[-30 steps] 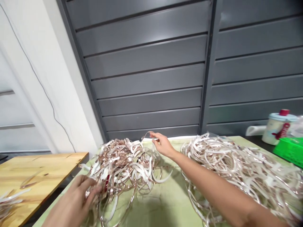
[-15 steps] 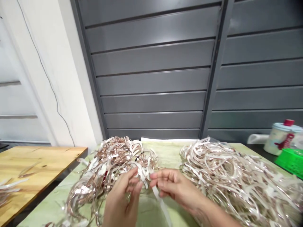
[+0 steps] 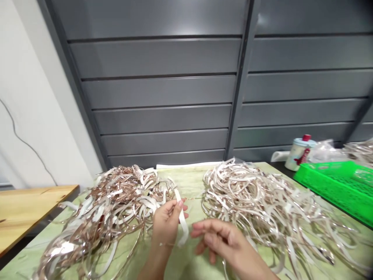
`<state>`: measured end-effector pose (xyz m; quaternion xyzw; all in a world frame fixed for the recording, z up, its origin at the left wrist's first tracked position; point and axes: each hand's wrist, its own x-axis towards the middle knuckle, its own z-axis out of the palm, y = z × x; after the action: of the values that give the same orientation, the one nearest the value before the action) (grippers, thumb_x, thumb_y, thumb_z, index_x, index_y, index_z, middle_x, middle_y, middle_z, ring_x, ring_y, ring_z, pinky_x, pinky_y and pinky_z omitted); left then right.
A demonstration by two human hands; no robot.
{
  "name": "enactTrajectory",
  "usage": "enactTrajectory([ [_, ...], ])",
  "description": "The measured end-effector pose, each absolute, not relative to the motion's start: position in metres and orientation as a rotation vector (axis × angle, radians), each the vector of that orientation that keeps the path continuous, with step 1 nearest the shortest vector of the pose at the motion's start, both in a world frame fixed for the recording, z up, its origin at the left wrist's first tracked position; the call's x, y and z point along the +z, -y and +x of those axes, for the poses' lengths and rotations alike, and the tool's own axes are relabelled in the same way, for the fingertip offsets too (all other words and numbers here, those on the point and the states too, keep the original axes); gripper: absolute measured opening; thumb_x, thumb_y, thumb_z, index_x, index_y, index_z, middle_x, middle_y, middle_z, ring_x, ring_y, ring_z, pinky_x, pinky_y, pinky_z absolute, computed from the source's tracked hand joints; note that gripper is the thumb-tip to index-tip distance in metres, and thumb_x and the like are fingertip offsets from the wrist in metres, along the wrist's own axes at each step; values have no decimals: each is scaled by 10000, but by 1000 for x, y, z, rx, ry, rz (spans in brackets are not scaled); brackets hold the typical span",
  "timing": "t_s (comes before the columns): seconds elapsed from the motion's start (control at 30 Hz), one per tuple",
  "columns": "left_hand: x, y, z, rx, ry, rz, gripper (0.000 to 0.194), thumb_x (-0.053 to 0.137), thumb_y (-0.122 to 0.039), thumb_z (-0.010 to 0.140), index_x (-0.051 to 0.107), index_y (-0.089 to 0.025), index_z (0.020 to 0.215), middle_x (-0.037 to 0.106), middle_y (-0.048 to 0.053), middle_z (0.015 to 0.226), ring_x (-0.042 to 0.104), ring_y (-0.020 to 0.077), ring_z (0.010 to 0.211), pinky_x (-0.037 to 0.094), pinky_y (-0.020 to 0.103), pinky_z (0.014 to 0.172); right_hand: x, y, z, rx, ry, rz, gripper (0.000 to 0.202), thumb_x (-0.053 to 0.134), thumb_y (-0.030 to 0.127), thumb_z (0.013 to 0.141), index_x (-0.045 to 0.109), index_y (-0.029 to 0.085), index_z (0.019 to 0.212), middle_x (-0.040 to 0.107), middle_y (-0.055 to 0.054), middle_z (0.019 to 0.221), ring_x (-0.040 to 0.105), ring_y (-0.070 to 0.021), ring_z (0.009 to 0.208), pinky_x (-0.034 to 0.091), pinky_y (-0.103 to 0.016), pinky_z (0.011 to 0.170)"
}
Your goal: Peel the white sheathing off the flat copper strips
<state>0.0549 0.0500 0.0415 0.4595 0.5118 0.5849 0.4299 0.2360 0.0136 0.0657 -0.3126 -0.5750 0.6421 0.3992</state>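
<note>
My left hand (image 3: 168, 219) pinches a white strip (image 3: 183, 225) between thumb and fingers; its lower end curls down over the table. Beside it, my right hand (image 3: 218, 239) has its fingers apart, with nothing seen in them, a short way right of the strip. A tangled pile of shiny rose-gold and white strips (image 3: 125, 190) lies to the left, close behind my left hand. Another large heap of pale, looping strips (image 3: 247, 190) lies to the right, beyond my right hand.
Both heaps rest on a pale green tabletop (image 3: 186, 179). A bright green plastic basket (image 3: 329, 186) stands at the right, near a lidded cup (image 3: 298, 153) with a red top. A wooden board (image 3: 32, 206) is at the left. A grey slatted wall (image 3: 163, 93) rises behind.
The view has turned to the right, bringing more of the green basket in. My right hand has come off the strip and moved away from it; my left hand now pinches the strip.
</note>
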Motion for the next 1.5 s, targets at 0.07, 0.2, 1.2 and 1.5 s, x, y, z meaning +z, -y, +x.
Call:
enactTrajectory([
  [0.07,34,-54,60,1464,-1281,1099,461,680,-570,732,713,-145,907,740,86,757,702,244,644,496,283,523,65,-19,242,1453,1415,-903,354,687,482,830,720,214,1059,715,-104,980,669,-182,724,476,-271,585],
  [0.2,23,-49,65,1479,-1499,1179,385,583,-555,818,691,-187,852,720,56,722,676,219,648,464,266,526,54,-18,239,1267,1434,-1015,337,699,419,821,698,226,1097,682,-75,933,620,-186,736,497,-317,668],
  [1.2,12,-33,72,1320,-1006,1130,296,688,-447,799,728,-158,852,557,-12,551,432,73,378,301,195,356,17,-22,202,1558,1419,-1007,481,528,605,891,616,175,695,452,50,458,345,-72,381,272,-205,407],
  [1.5,10,-37,74,1432,-1170,893,310,751,-450,723,722,-146,774,665,36,674,453,73,452,353,189,384,-5,-24,195,1615,1439,-1105,547,543,690,816,579,160,687,606,-10,536,440,-77,375,308,-189,375],
])
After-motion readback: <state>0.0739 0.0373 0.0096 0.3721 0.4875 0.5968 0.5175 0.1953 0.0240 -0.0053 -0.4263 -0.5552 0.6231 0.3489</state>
